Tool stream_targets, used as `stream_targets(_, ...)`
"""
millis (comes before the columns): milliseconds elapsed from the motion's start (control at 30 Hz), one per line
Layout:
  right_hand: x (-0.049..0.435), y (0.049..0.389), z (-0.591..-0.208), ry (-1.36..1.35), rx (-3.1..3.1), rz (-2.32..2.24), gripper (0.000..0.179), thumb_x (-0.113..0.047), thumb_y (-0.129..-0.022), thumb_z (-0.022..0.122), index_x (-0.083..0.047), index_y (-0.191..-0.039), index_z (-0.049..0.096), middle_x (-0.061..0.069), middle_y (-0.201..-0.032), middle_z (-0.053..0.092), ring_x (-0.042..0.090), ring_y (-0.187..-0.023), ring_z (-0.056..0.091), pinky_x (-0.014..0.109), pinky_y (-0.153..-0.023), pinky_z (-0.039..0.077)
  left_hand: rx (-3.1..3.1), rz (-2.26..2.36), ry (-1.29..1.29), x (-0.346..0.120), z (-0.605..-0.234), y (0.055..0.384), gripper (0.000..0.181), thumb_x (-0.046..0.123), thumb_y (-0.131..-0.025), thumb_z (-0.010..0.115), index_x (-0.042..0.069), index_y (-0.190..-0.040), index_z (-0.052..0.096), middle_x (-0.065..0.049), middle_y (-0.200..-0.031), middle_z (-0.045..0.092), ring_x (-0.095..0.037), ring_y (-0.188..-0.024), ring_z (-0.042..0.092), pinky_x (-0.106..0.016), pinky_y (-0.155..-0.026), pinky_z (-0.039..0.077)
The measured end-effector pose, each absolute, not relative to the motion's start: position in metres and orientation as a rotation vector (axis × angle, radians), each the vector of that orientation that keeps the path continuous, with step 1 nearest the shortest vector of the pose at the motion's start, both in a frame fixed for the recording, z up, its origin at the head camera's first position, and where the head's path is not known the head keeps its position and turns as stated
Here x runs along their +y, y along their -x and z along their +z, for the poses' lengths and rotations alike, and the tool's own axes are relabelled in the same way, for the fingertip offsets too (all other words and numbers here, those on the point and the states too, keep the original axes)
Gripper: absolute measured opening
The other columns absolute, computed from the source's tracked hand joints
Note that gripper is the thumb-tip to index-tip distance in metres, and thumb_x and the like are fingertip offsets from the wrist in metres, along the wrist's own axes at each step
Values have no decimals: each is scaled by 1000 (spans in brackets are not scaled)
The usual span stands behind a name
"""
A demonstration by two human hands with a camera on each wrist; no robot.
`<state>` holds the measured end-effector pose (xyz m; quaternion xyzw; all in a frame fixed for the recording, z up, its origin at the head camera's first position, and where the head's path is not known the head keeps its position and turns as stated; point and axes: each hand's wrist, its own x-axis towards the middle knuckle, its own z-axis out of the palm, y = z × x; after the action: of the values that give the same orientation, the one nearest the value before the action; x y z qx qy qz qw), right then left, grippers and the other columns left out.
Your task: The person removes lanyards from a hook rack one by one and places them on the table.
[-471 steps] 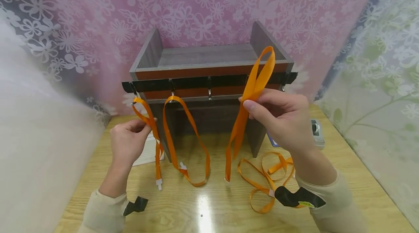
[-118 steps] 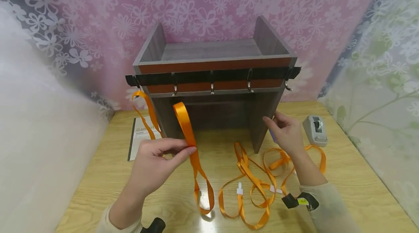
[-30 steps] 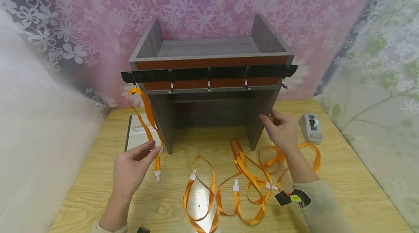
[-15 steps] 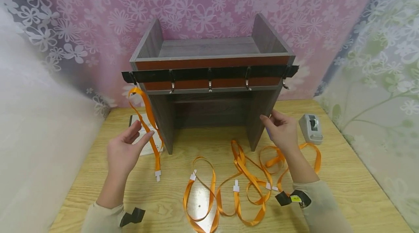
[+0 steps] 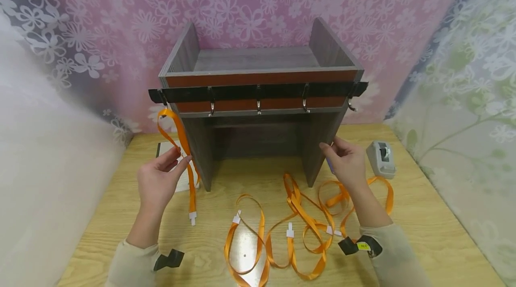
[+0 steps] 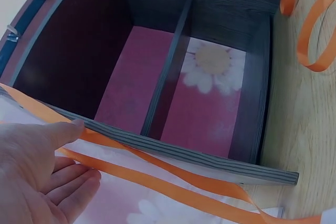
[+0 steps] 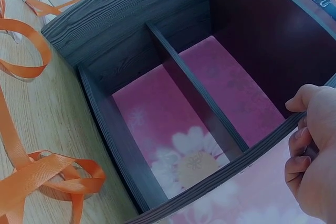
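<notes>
One orange lanyard [image 5: 192, 195] hangs from the leftmost hook of the black hook rail [image 5: 238, 94], its white clip [image 5: 192, 218] at the bottom. My left hand [image 5: 156, 183] is at its straps, thumb and fingers apart on either side. In the left wrist view the thumb [image 6: 65, 132] lies against the upper strap and the fingertips [image 6: 93, 177] meet the lower one. My right hand [image 5: 348, 164] grips the front edge of the grey shelf's right side panel [image 5: 320, 143]; in the right wrist view its fingers [image 7: 300, 148] curl behind that edge.
Several loose orange lanyards [image 5: 310, 222] lie tangled on the wooden table [image 5: 209, 255] before the shelf. A grey tape dispenser [image 5: 380, 159] stands at right. Behind the hanging lanyard lies a printed notebook [image 5: 183, 182]. Other hooks [image 5: 259, 107] carry nothing.
A lanyard my left hand held a few seconds ago now lies on the table. That hand has moved to the hanging lanyard's straps and up along them. The right hand keeps its grip.
</notes>
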<state>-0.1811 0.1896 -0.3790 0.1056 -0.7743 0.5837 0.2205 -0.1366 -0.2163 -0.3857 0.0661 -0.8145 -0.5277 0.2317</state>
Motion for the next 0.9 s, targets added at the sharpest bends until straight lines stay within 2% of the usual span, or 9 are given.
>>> stream_targets(100, 190, 182, -380, -310, -2122, 1616, 11, 2, -89, 69, 11, -84, 69, -10, -50, 47, -1, -40, 35, 22, -37, 29, -2216, -1437, -177, -214, -384, 134, 43, 23, -81, 85, 0, -115, 74, -17, -109, 75, -11, -91, 75, -7, -76, 51)
stream_targets(167, 191, 182, -381, -318, -2121, 1625, 10, 2, -89, 69, 11, -84, 69, -9, -51, 48, -1, -40, 35, 23, -36, 28, -2207, -1419, -158, -212, -385, 133, 41, 21, -80, 86, -1, -112, 75, -19, -105, 76, 2, -84, 72, -8, -74, 52)
stream_targets(233, 192, 182, -382, -321, -2126, 1650, 11, 2, -89, 69, 12, -85, 69, -8, -51, 48, -1, -39, 35, 23, -36, 28, -2207, -1376, -129, -210, -386, 134, 39, 21, -79, 86, -1, -110, 76, -19, -101, 76, 6, -80, 71, -7, -73, 52)
stream_targets(367, 193, 182, -381, -298, -2153, 1676, 12, 0, -91, 69, 11, -94, 71, -6, -50, 48, 2, -35, 36, 23, -35, 29, -2202, -1273, -70, -208, -389, 136, 29, 18, -80, 85, 0, -102, 79, -18, -93, 77, 1, -77, 73, -6, -70, 50)
stream_targets(600, 192, 180, -380, -259, -2170, 1675, 17, -1, -92, 68, 12, -82, 68, -4, -51, 47, 3, -37, 34, 24, -36, 28, -2166, -1251, -21, -205, -393, 141, 13, 12, -84, 80, 0, -91, 81, -17, -82, 77, 19, -67, 60, -6, -62, 49)
stream_targets(733, 192, 180, -380, -270, -2152, 1673, 13, 0, -91, 68, 12, -86, 70, -5, -51, 48, 3, -37, 35, 24, -36, 27, -2131, -1262, -4, -205, -391, 140, 12, 11, -86, 78, 0, -89, 81, -18, -80, 76, 19, -66, 60, -6, -60, 49)
stream_targets(900, 191, 180, -379, -279, -2159, 1643, 16, 0, -91, 68, 11, -79, 67, -7, -52, 47, 1, -39, 35, 25, -37, 28, -2107, -1313, 2, -206, -384, 136, 13, 13, -87, 78, 1, -91, 81, -20, -82, 76, 15, -67, 64, -8, -62, 50)
